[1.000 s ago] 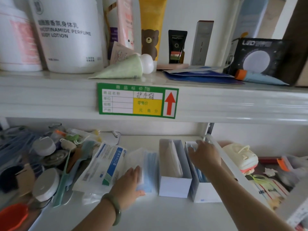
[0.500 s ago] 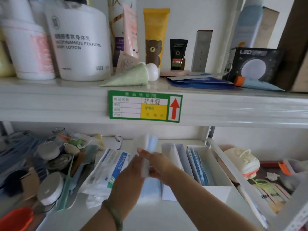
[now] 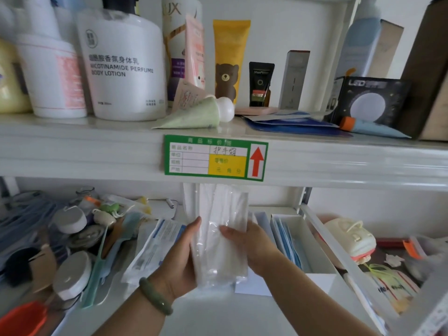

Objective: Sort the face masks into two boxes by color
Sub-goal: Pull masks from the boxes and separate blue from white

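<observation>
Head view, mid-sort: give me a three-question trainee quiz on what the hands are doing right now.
1. True or false: both hands, the left hand and the right hand, grip the clear packet of white masks.
2. Multiple choice: the open white box right of the hands shows masks of which colour? A) pink B) blue C) black
3. Fill in: the packet is held upright, its top edge reaching up to the ____ price label on the shelf edge.

Key: 1 true; 2 B; 3 green
</observation>
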